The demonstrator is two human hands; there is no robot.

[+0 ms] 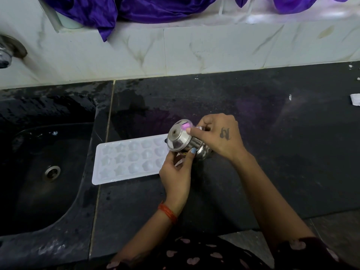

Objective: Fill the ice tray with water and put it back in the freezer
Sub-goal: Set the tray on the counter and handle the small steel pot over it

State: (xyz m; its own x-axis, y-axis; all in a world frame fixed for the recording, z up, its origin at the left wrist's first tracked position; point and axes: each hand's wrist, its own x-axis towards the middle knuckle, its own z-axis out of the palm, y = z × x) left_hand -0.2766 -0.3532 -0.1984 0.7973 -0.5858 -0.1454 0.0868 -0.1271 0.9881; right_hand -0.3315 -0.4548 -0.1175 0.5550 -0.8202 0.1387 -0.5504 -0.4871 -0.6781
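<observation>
A white ice tray [124,160] with star and flower shaped cells lies flat on the black counter [253,152], just right of the sink. Over its right end I hold a small steel pot [180,140] tipped on its side, its base facing the camera. My right hand [218,135] grips the pot from the right, with fingers curled over its body. My left hand [176,170] holds it from below, thumb pressed against the pot's lower edge. The tray's right end is hidden behind the pot and my left hand.
A black sink [39,172] with a metal drain [52,173] sits at the left, and part of a tap [7,53] shows at the upper left. Marble-patterned tiles [194,49] back the counter, with purple cloth [136,8] draped above. A small white scrap [355,99] lies far right.
</observation>
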